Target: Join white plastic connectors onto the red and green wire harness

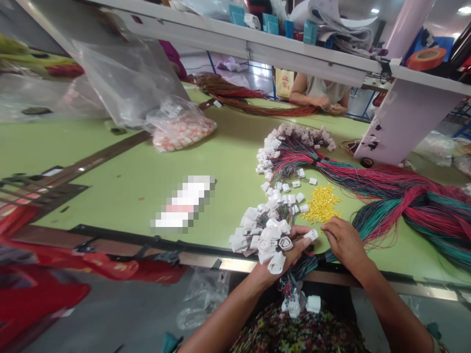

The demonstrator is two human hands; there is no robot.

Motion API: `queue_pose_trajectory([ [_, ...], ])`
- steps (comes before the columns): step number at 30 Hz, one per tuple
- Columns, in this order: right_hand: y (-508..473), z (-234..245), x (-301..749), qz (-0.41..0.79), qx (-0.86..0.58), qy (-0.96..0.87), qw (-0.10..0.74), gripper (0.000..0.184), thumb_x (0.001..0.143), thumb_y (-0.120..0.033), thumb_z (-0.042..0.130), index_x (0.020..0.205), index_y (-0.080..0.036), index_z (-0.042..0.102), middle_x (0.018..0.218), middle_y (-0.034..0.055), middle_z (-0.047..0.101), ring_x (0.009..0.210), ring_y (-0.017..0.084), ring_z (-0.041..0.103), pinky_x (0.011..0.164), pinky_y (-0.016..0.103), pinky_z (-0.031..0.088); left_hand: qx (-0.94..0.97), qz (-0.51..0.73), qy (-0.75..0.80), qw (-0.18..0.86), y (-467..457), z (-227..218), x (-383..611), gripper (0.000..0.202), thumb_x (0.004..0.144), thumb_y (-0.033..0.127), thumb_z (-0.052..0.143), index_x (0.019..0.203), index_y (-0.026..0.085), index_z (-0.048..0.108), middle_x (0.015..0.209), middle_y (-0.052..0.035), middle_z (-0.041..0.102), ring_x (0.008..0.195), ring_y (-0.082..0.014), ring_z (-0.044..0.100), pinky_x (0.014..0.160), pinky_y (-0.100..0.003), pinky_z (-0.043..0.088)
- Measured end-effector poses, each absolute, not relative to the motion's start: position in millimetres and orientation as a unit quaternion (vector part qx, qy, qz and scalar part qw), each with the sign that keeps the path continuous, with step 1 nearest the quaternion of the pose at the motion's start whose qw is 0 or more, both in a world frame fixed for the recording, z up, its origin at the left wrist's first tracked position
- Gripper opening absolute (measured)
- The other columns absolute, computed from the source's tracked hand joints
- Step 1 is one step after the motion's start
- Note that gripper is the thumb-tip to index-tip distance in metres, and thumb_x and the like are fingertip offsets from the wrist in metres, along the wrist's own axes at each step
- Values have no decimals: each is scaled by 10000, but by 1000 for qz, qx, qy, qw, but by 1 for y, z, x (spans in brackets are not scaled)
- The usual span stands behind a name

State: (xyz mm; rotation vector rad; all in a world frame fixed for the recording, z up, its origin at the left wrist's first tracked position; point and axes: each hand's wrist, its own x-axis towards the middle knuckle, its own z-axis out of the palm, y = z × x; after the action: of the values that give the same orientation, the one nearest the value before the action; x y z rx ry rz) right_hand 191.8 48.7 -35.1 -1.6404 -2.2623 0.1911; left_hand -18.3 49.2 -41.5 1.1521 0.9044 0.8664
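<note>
My left hand (297, 247) is closed around a white connector (311, 235) at the end of a wire bundle, at the table's front edge. White connectors (270, 242) of the same bundle crowd over and beside that wrist. My right hand (344, 240) has its thumb and forefinger pinched at the near edge of a pile of small yellow pieces (322, 203); a tiny yellow bit shows at the fingertips. Several more connectors (294, 306) hang on their wires below the table edge, against my lap.
Behind the pile lies another tied harness bundle (316, 159), its red and green wires (427, 211) running right. A bag of white and orange parts (184, 130) sits at back left. A shelf (257, 41) spans above the table (121, 196). Across it, a person (320, 95) handles wires.
</note>
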Motion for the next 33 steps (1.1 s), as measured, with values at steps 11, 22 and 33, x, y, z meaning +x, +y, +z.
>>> queue_pose_trajectory([
  [11, 49, -30, 177, 84, -622, -767, 135, 101, 941, -171, 638, 897, -200, 725, 892, 55, 714, 838, 218, 678, 756, 305, 455, 504, 385, 387, 669, 49, -42, -19, 516, 818, 621, 724, 1055, 165, 679, 694, 11, 603, 449, -62, 359, 423, -228, 242],
  [22, 25, -2, 172, 224, -475, -716, 461, 109, 988, -247, 626, 965, -214, 727, 852, 27, 710, 764, 163, 665, 689, 255, 535, 517, 403, 383, 651, 46, -45, -21, 454, 839, 558, 730, 1074, 171, 711, 602, 41, 551, 458, -82, 379, 429, -228, 268],
  [33, 14, 5, 165, 156, -433, -778, 427, 176, 1022, -172, 543, 1101, -227, 690, 922, 63, 703, 835, 193, 659, 730, 326, 544, 521, 467, 393, 596, 42, -48, -19, 312, 776, 419, 814, 1003, 213, 758, 911, -51, 729, 742, -187, 635, 681, -313, 533],
])
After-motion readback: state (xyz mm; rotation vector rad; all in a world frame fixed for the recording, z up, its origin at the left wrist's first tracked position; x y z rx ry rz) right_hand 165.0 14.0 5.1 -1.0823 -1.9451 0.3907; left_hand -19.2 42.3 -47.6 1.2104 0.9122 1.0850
